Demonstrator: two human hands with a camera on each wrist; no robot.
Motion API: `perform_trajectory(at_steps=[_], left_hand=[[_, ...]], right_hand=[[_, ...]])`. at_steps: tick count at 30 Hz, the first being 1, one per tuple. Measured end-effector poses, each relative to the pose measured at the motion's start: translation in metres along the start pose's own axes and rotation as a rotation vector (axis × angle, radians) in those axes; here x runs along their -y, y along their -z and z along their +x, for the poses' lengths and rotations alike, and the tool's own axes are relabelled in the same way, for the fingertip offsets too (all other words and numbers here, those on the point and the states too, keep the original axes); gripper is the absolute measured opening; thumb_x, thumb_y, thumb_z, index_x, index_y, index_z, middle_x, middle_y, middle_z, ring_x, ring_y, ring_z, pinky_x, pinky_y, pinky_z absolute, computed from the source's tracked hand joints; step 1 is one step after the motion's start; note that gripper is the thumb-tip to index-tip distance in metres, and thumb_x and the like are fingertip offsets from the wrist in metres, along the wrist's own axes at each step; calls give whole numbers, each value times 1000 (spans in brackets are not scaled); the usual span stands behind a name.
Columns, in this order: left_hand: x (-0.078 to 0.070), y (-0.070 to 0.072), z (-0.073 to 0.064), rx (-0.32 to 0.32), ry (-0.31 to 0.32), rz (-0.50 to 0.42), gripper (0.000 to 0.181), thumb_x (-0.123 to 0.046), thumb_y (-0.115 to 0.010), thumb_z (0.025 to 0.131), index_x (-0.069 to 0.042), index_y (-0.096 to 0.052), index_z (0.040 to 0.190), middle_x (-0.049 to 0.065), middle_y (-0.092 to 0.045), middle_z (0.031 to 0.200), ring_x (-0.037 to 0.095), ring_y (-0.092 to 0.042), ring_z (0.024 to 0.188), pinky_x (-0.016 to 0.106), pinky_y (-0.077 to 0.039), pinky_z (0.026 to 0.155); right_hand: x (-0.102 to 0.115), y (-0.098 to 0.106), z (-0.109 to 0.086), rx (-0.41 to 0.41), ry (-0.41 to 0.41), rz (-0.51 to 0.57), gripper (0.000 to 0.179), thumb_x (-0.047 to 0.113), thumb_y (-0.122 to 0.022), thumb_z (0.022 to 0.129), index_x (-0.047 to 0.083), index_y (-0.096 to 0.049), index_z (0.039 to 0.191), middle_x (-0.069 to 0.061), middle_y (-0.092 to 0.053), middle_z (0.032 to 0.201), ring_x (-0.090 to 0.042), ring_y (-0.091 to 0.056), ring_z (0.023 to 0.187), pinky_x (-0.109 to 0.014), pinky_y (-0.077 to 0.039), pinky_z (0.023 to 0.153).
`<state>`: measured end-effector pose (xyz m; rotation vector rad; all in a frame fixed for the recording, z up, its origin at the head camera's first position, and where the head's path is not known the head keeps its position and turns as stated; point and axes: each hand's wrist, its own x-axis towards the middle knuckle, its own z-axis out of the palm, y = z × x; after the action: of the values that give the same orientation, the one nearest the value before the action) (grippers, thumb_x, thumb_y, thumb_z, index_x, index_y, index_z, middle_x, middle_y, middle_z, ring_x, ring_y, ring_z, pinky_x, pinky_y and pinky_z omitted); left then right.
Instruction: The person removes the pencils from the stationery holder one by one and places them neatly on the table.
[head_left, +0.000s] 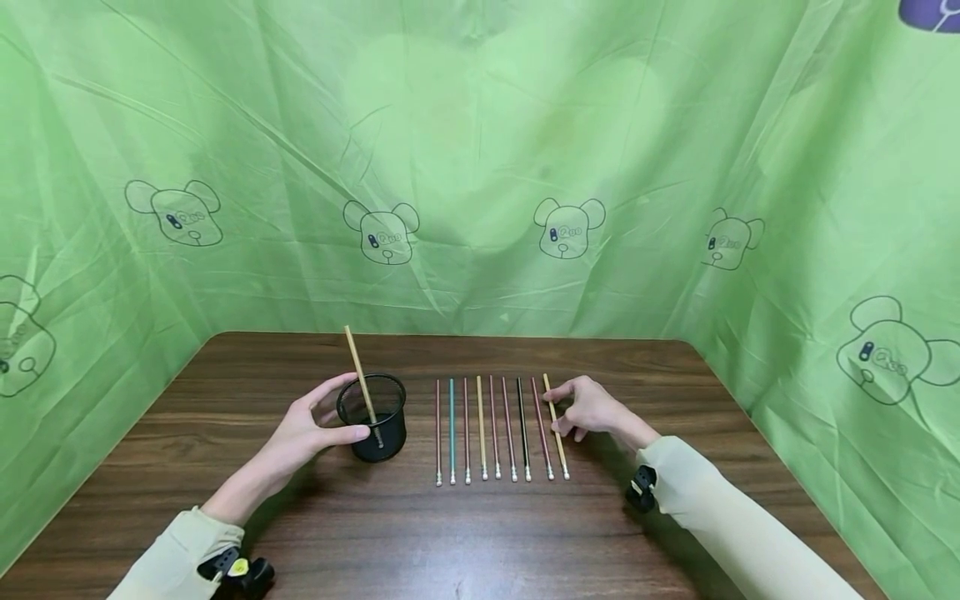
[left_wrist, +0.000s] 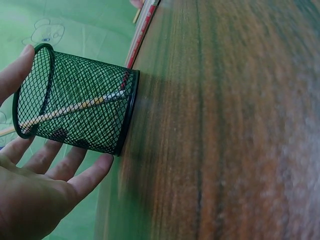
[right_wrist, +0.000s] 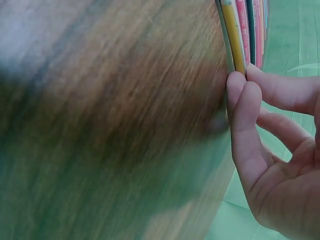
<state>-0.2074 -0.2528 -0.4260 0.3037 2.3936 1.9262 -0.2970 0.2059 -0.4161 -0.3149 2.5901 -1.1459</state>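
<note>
My left hand (head_left: 298,435) holds a black mesh pencil cup (head_left: 393,435) upright on the table, thumb and fingers on opposite sides. Inside the cup (left_wrist: 85,125), a natural-wood-coloured pencil (head_left: 356,358) leans with its eraser end down. To the cup's right, several pencils lie side by side in a row, erasers toward me. At the row's right end, my right hand (head_left: 592,410) pinches a yellow pencil (head_left: 561,454) between thumb and fingers. In the right wrist view the fingertips are on this yellow pencil (right_wrist: 232,30), which appears still low at the table.
The row includes a teal pencil (head_left: 452,429), a black pencil (head_left: 523,429), another yellow pencil (head_left: 482,425) and several reddish ones. They lie on a brown wood-grain table (head_left: 450,542). Green curtains (head_left: 480,167) with bear-head outlines surround the table's back and sides.
</note>
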Motion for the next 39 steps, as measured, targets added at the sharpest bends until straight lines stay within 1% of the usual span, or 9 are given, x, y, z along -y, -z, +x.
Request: perform_trajectory(at_steps=[8,15,24,33,39], left_hand=[[1,0,1,-3,5,2,84,-16,-87,89,-13,-43,160,15,-50,156,45,-43,144,29,-51,94],[1,-1,1,1,-9,4,84,-15,-87,88,-14,-44,160,19,-50,156,44,-44,144,28,-50,94],[1,0,1,-14,8,29,83,-17,-88,88,-18,-46,159,14,-55,153,44,-45,143,31,-49,96],[3,0,1,-13,0,29,82,-17,-88,88,-17,-46,159,15,-56,151,43,-47,141,33,-49,96],[3,0,2,-16,-14,21,81,-15,-88,88,-15,-47,158,17,-55,151,44,-48,140,31,-49,95]], right_hand=[[0,-2,3,1,-26,-38,48,-11,-86,77,-5,-74,123,-17,-70,130,-21,-68,58,-36,-59,51],[-2,-2,2,-2,-1,-43,49,-12,-85,76,-6,-74,124,-17,-71,130,-22,-67,55,-37,-58,49],[-3,-1,0,1,2,-20,49,-8,-86,79,-5,-73,127,-20,-69,131,-21,-69,61,-36,-58,50],[-6,0,-2,-13,1,10,53,-8,-86,79,-3,-72,130,-22,-68,133,-22,-70,63,-37,-58,49],[-8,1,-3,-31,5,16,52,-8,-85,80,-1,-73,130,-19,-67,134,-23,-69,63,-37,-57,47]])
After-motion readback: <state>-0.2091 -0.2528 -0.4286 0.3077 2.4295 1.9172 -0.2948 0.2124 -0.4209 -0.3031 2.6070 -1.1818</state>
